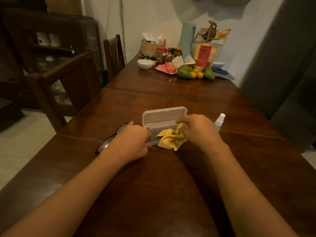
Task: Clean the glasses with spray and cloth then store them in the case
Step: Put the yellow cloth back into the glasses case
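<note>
A translucent white glasses case stands open on the wooden table, its lid tipped up toward the far side. My left hand grips the case's left front corner. A crumpled yellow cloth spills out of the case over its front edge, and my right hand pinches the cloth's upper right part. Dark-framed glasses lie on the table to the left, partly hidden behind my left wrist. A small white spray bottle stands upright just right of my right hand.
The table's far end holds a white bowl, a woven basket, jars, a pink plate, green and orange fruit and a pouch. Wooden chairs stand along the left side. A dark cabinet fills the right.
</note>
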{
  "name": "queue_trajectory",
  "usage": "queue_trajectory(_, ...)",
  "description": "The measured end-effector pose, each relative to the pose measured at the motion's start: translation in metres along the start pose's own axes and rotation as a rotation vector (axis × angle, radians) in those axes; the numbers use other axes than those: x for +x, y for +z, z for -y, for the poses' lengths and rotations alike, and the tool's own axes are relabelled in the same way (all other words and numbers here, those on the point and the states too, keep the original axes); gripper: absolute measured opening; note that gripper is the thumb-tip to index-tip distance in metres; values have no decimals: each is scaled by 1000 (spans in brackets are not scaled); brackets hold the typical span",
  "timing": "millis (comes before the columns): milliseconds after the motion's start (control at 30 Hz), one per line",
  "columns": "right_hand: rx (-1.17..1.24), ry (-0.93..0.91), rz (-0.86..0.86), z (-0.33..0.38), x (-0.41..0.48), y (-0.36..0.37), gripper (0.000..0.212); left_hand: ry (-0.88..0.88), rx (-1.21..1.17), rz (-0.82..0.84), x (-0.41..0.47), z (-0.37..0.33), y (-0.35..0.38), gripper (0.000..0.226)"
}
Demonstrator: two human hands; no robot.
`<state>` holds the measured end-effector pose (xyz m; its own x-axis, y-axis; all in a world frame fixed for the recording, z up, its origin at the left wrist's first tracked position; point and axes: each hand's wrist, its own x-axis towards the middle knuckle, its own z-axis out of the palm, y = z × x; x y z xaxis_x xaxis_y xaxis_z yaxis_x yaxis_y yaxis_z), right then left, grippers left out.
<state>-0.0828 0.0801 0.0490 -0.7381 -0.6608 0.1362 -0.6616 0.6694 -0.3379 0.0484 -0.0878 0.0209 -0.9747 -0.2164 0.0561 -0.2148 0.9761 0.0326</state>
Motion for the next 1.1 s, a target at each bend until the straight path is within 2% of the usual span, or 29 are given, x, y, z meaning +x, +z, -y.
queue_trajectory(67,-27,-61,6,5,-3,-6,34,7,-1,-12,0,0,0,25)
queue_trajectory(167,77,-148,204,11,-7,-8,32,19,-21,-30,-1,2,2,23)
queue_trajectory(233,20,-167,320,11,-7,-3,35,37,-67,-35,-2,3,2,23)
queue_trajectory(300,-28,-166,352,9,-5,2,34,67,-120,-34,-2,4,1,23)
queue_trajectory(467,135,-133,326,4,-4,4,18,110,-165,-15,-3,4,0,24)
queue_trajectory(600,270,-75,202,7,-4,6,17,140,-145,6,-2,4,2,22)
queue_trajectory(800,210,-77,0,18,-7,22,22,150,-124,11,-1,5,4,23)
queue_trajectory(867,209,-85,42,18,-7,26,23,153,-125,12,-2,4,4,22)
queue_trajectory(1000,277,-103,237,12,-5,15,31,150,-120,-9,-4,5,5,23)
queue_trajectory(1100,284,-93,199,6,-4,6,33,148,-121,-10,-4,5,4,22)
